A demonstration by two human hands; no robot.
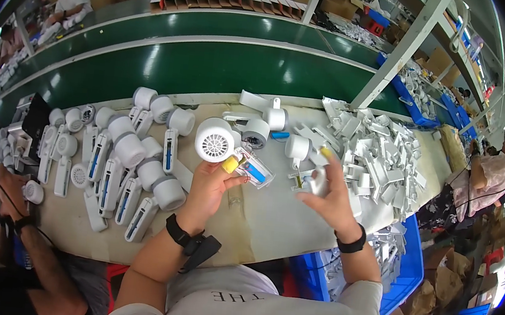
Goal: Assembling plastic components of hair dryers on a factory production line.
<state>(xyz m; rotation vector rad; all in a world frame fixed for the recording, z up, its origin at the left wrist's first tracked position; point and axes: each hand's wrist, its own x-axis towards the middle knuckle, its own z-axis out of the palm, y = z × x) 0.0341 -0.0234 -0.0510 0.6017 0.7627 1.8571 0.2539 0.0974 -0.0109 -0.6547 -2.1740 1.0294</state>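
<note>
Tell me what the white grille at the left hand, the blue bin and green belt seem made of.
Grille: probably satin plastic, with moulded-looking slots. Bin: likely smooth plastic, evenly blue. Belt: glossy, showing light streaks; perhaps rubber or plastic-coated.

- On the table (282,225), fan-like units (125,147) are being borne left, casings (381,159) right.
- Before its right end, parts (385,252) are being held in a bin (418,256).
- Behind, it is being bordered by a conveyor belt (182,64).

The left hand (207,188) is holding a fan (214,139); the right hand (335,202) is curving around a white part (319,182); other fans (128,149) are lying leftward.
</note>
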